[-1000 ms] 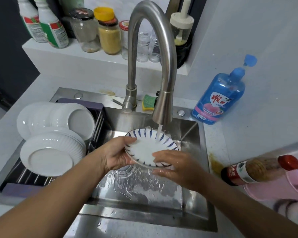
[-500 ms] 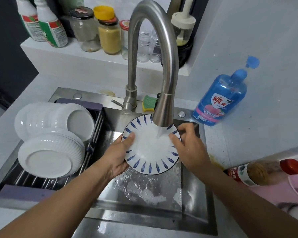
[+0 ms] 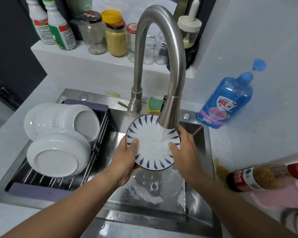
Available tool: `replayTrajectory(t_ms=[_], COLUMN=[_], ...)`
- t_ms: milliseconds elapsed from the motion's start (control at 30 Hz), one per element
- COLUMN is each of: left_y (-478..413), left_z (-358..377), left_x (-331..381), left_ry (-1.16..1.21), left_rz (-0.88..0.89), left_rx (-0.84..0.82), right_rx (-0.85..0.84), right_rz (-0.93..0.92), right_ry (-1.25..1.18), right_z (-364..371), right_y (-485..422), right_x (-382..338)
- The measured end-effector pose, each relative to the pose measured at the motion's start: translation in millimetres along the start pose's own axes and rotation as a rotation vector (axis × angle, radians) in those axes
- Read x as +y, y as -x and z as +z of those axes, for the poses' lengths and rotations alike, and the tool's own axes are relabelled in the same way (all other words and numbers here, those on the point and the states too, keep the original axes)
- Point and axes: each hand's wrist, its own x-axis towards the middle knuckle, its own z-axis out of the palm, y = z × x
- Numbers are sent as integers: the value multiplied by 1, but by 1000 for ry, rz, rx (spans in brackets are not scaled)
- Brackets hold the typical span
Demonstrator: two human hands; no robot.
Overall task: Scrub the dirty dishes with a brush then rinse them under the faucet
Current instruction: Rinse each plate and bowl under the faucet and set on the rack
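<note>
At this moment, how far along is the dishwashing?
Done, apparently: white dishes sit stacked in the rack. In hand: the left hand and right hand hold a blue-patterned plate under the running faucet, rinsing. Left: racking this plate; no other dirty dishes show in the sink.

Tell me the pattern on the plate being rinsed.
Plate: white, blue dashes round its rim; head view.

1. The faucet [image 3: 169, 114] head covers the plate's [image 3: 151, 146] upper right rim (the running water blurs the pattern just below).
2. The left hand's [image 3: 126, 160] fingers lie behind the plate; only its thumb shows.
3. The right hand [image 3: 186, 148] hides the plate's right rim.
4. Two bottles [image 3: 58, 28] at top left are cut by the top edge.
5. The sauce bottle [image 3: 258, 177] and pink bowl [image 3: 273, 198] are cut by the right edge.
6. The sponge [image 3: 154, 104] sits partly behind the faucet.
</note>
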Motion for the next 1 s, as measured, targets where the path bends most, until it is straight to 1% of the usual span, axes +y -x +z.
replayTrajectory(t_ms=[67, 100, 167, 200, 233, 300, 400, 500, 567, 667, 733, 800, 867, 933, 1000], left_y=[1, 2, 4, 5, 5, 4, -1, -9, -13, -15, -14, -13, -10, -8, -7], left_z=[-1, 0, 3, 5, 7, 10, 7, -3, -7, -11, -12, -10, -4, 2, 7], left_x=[2, 2, 1, 0, 0, -1, -1, 6, 9, 11, 11, 11, 10, 8, 9], left_ry=[-8, -9, -19, -29, -38, -67, -111, -116, -133, -222, -252, -232, -228, -229, -220], left_rz=[-39, -51, -49, -48, -51, -66, -113, -128, -100, -80, -92, -109, -133, -159, -168], left_rx=[6, -2, -32, -51, -77, -121, -139, -88, -82, -66, -83, -100, -120, -163, -183], right_rx=[5, -30, -161, -221, -271, -392, -552, -637, -630, -563, -514, -498, -513, -545, -609], right_rz=[-187, -254, -299, -315, -368, -485, -595, -732, -722, -571, -544, -483, -414, -427, -487], right_ry=[231, 327, 471, 504, 509, 430, 347, 456, 554, 741, 791, 748, 641, 531, 431], right_z=[-4, -5, -5, -1, 4, 15, 14, -3, -19, -34, -32, -22, -7, 9, 17], right_y=[-2, -2, 1, 3, 4, 7, 14, 23, 26, 18, 11, 4, -4, -7, -3], right_x=[-10, -19, -34, -37, -38, -38, -31, -10, 5, 21, 23, 16, -2, -23, -37])
